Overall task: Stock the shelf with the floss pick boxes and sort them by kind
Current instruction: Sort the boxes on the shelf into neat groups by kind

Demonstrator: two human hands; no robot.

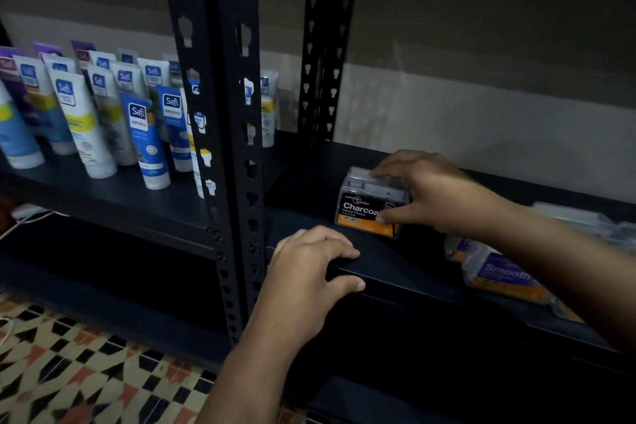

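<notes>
Black steel shelf (395, 272) carries the stock; a clear plastic box labelled Charcoal (370, 206), black and orange on its front, stands upright on the shelf board, set back from the front edge. Right hand (426, 193) grips this box from its right side; fingers (385, 170) curl over the lid, thumb (395, 217) presses the front label near the lower right corner; the box sits to the left of the palm. Left hand (309, 268) rests on the shelf's front lip, fingers on top and thumb against the face below, lightly curled round the edge; it is apart from the Charcoal box. A purple and orange box marked Smooth (499, 274) lies further right, partly hidden by the right forearm; blurred. Tubes (103, 113) stand on the adjoining shelf at left.
</notes>
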